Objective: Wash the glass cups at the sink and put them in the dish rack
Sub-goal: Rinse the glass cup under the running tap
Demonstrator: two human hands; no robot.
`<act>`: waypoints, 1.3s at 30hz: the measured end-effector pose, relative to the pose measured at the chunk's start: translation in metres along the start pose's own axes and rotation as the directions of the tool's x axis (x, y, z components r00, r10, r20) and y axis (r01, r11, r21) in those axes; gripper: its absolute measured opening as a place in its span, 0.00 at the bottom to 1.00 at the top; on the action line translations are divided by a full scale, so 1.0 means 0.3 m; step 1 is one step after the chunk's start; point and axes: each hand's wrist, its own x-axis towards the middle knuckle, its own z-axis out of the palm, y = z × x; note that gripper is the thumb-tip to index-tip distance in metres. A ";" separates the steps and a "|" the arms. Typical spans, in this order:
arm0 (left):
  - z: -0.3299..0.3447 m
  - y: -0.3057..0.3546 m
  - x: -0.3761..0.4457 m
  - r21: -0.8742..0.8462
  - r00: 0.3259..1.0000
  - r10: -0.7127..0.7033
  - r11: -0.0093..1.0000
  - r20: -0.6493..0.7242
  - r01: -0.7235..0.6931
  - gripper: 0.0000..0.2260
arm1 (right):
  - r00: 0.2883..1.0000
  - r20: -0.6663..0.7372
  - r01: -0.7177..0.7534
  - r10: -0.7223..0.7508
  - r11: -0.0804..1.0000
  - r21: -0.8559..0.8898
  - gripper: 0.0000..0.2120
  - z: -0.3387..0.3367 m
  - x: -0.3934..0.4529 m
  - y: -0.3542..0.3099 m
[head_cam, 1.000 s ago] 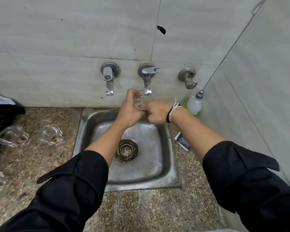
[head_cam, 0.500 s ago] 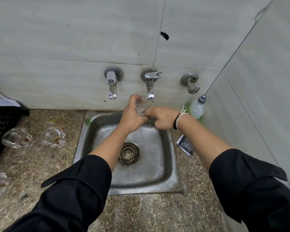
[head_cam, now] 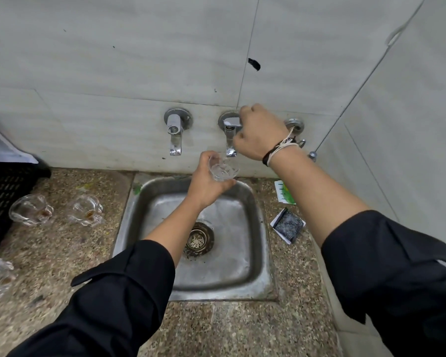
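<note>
Big steel sink (head_cam: 252, 253) in the middle, black rack (head_cam: 3, 202) far off to the left. Three dirty cups (head_cam: 31, 210) lying on the counter (head_cam: 62, 253) between them. Right hand (head_cam: 258, 132) curled round the tap (head_cam: 229, 135) handle. Left hand (head_cam: 209, 181) wrapped round one small cup (head_cam: 222, 170), just under the spout, over the sink. Wet glass, one hand only: might slip, drop, and break. Too hard a turn: splash everywhere.
</note>
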 end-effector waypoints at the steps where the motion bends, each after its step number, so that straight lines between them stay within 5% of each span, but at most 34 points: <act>1: -0.004 0.002 -0.005 -0.007 1.000 -0.003 1.000 -0.003 0.003 0.38 | 1.000 -0.012 -0.017 0.016 0.998 -0.055 0.19 0.001 -0.010 -0.027; 5: -0.027 0.014 -0.034 -0.052 0.997 -0.047 0.998 -0.053 0.044 0.40 | 0.999 0.019 -0.033 0.034 0.997 -0.069 0.19 0.043 -0.070 -0.136; 8: -0.044 0.029 -0.053 -0.035 0.988 -0.099 0.995 -0.118 0.096 0.38 | 0.989 0.101 -0.142 0.111 0.916 0.376 0.12 0.071 -0.105 -0.113; 10: -0.048 0.041 -0.083 -0.020 0.973 -0.148 0.989 -0.175 0.147 0.35 | 0.957 0.105 -0.265 0.270 0.666 0.698 0.13 0.088 -0.166 -0.074; 12: -0.046 0.058 -0.125 -0.109 0.960 -0.204 0.976 -0.191 0.186 0.31 | 0.864 0.129 -0.375 0.486 0.452 0.809 0.15 0.154 -0.237 -0.038; 13: -0.042 0.067 -0.152 -0.194 0.953 -0.244 0.959 -0.179 0.209 0.29 | 0.819 0.253 -0.463 0.514 0.335 0.821 0.16 0.194 -0.275 -0.032; 15: -0.020 0.099 -0.200 -0.407 0.944 -0.308 0.882 -0.121 0.236 0.27 | 0.711 0.656 -0.677 0.254 -0.006 0.736 0.22 0.272 -0.336 -0.040; 16: -0.008 0.101 -0.216 -0.493 0.937 -0.331 0.837 -0.111 0.238 0.29 | 0.668 0.735 -0.721 0.119 -0.143 0.678 0.26 0.295 -0.359 -0.042; 18: 0.010 0.111 -0.248 -0.590 0.927 -0.363 0.770 -0.094 0.242 0.28 | 0.697 0.717 -0.677 0.025 -0.305 0.669 0.26 0.311 -0.377 -0.044; 21: -0.005 0.135 -0.293 -0.710 0.905 -0.425 0.634 0.012 0.307 0.26 | 0.761 0.643 -0.625 0.083 -0.169 0.762 0.20 0.283 -0.377 -0.059; 23: -0.018 0.121 -0.309 -0.780 0.874 -0.481 0.518 0.075 0.352 0.32 | 0.823 0.555 -0.564 0.123 0.065 0.823 0.22 0.258 -0.375 -0.063; 25: -0.018 0.129 -0.315 -0.815 0.853 -0.513 0.453 0.094 0.362 0.29 | 0.882 0.454 -0.468 0.125 0.338 0.817 0.25 0.218 -0.382 -0.067; 29: -0.022 0.121 -0.320 -0.695 0.815 -0.578 0.572 0.036 0.436 0.12 | 0.968 0.250 -0.203 0.035 0.699 0.685 0.23 0.125 -0.405 -0.083; 33: -0.059 0.158 -0.357 -0.476 0.820 -0.570 0.736 -0.052 0.481 0.06 | 0.992 0.119 -0.035 -0.043 0.808 0.589 0.24 0.075 -0.392 -0.094; 39: -0.193 0.228 -0.407 -0.146 0.890 -0.425 0.903 -0.168 0.403 0.07 | 0.991 0.051 0.074 -0.126 0.816 0.573 0.24 -0.005 -0.368 -0.129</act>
